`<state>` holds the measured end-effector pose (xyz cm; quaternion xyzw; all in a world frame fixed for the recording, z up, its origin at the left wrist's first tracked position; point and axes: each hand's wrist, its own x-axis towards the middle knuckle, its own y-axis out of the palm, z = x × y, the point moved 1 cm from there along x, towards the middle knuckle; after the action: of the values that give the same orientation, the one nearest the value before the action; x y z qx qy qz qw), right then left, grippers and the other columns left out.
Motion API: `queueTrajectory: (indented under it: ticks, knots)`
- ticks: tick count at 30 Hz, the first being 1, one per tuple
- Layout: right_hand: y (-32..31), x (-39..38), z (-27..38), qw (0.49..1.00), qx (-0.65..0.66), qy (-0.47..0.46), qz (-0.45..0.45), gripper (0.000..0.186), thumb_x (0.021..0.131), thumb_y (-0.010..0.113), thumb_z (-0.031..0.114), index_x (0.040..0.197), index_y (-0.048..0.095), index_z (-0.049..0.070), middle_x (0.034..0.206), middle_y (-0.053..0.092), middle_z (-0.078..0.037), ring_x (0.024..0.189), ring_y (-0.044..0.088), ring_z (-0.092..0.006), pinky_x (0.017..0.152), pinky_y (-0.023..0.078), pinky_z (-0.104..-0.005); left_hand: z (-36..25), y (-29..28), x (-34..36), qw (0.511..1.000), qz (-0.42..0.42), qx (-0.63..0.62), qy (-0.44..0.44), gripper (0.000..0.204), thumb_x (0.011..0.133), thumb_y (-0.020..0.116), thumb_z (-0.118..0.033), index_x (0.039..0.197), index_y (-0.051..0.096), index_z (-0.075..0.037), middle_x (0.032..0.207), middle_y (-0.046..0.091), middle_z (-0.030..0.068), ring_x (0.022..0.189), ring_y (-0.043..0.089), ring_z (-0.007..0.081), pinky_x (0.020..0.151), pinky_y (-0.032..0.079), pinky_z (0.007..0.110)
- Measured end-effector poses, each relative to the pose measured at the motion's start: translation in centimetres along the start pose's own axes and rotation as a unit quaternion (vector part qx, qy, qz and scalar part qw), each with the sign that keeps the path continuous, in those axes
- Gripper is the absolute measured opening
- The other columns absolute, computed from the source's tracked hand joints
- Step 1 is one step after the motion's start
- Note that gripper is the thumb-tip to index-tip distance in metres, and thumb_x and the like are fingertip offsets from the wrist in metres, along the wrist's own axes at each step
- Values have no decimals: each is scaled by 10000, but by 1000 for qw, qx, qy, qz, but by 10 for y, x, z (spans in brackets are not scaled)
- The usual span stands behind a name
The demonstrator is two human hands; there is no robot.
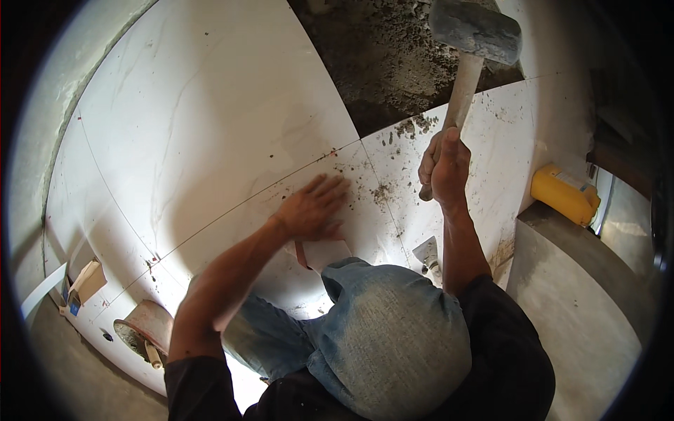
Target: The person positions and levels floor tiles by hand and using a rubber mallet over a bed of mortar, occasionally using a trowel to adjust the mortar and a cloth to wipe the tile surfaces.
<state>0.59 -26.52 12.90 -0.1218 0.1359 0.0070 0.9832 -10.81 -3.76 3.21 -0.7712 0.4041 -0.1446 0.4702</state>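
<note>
Gripping a mallet [466,76], the right hand [446,168] shows up on the right side of the head view, and that grip is wrapped firmly round the lower handle, thumb up along it. Up top, the dark mallet head appears over the bare mortar [372,67], just beyond the tile edge. And the left hand [314,208]: palm down on the white tile [281,158] near a joint, fingers stretched and slightly parted, that grip loose, with nothing visible in it. Crumbs [381,193] are scattered between the two hands, and beside the left wrist sits a white block [324,252] with a reddish edge. Now to the containers! Lower left, a bucket [156,319] beside the left forearm, its mouth facing outward, dark inside; a tool handle [153,356] shows at its rim, though whether it is in or in front, I cannot tell. Above that, a cardboard box [88,281] near the wall; its contents are too small to make out. Far right, a yellow jug [564,195] lies on its side on the ledge [551,219], contents hidden. By the knee [393,330], a trowel [427,252] rests on the tiles.
</note>
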Motion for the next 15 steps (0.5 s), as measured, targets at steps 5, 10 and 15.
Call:
queueTrajectory:
  ticks: [5, 10, 15]
  knots:
    - [12, 5, 0, 1000, 12, 5, 27, 617, 939, 332, 626, 640, 393, 91, 442, 356, 8, 335, 351, -86, 319, 329, -244, -40, -6, 73, 964, -106, -58, -235, 734, 835, 579, -389, 1414, 342, -5, 1501, 243, 241, 994, 605, 284, 827, 465, 409]
    - [15, 6, 3, 999, 15, 17, 35, 604, 951, 331, 606, 659, 404, 83, 446, 369, 2, 337, 358, -87, 323, 338, -251, -42, -7, 81, 936, -43, -61, -344, 794, 854, 568, -429, 1440, 271, 18, 1525, 104, 284, 691, 648, 299, 731, 486, 408]
    - [18, 6, -3, 999, -7, 21, 43, 582, 971, 329, 562, 639, 408, 90, 427, 378, 6, 335, 377, -81, 329, 332, -245, -46, 3, 71, 939, -44, -53, -336, 802, 856, 555, -460, 1451, 269, -4, 1532, 83, 281, 685, 640, 278, 718, 481, 405]
